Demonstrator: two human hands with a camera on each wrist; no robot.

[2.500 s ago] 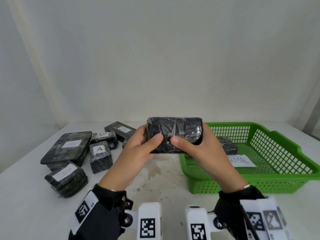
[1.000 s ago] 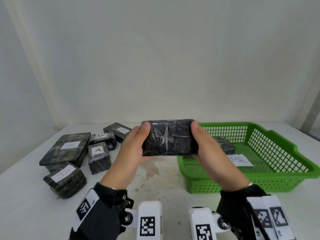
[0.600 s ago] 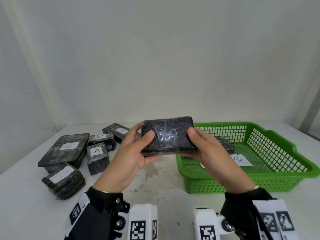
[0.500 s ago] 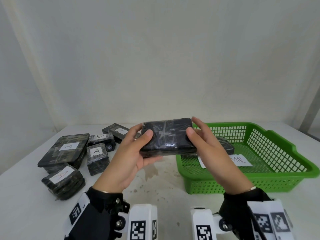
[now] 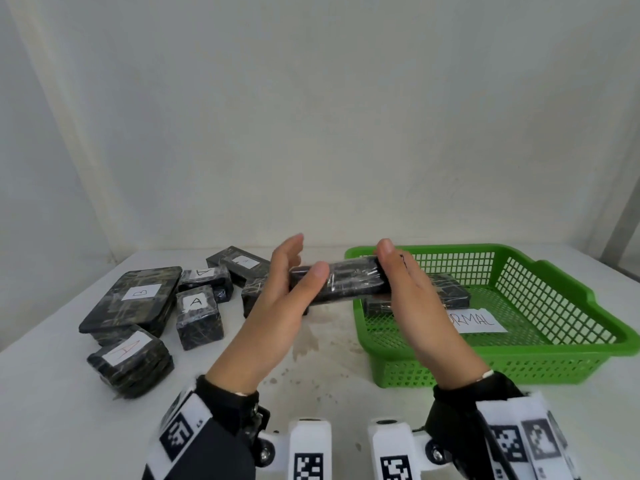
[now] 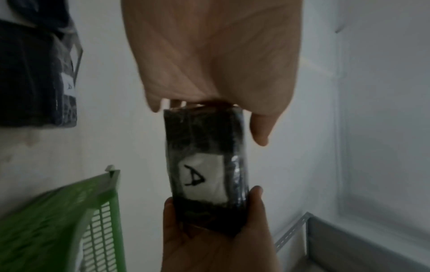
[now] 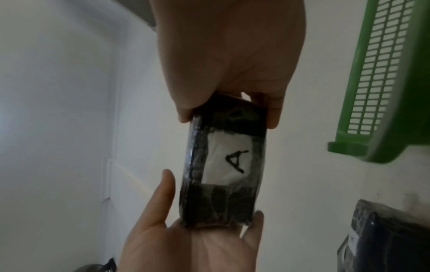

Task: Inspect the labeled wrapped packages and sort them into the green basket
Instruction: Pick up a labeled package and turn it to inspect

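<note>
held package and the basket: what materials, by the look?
Held package: dark body under clear glossy film, likely plastic wrap; shiny wrinkles show. Its "A" label looks like matte white paper under the film. Contents unknown. Green basket: moulded plastic by its uniform colour, smooth rim and lattice walls.

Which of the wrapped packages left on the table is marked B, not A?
The large flat package at the far left of the pile: its white label reads B. It is the widest and thinnest one, resting partly on another package; the readable neighbouring labels show A.
</note>
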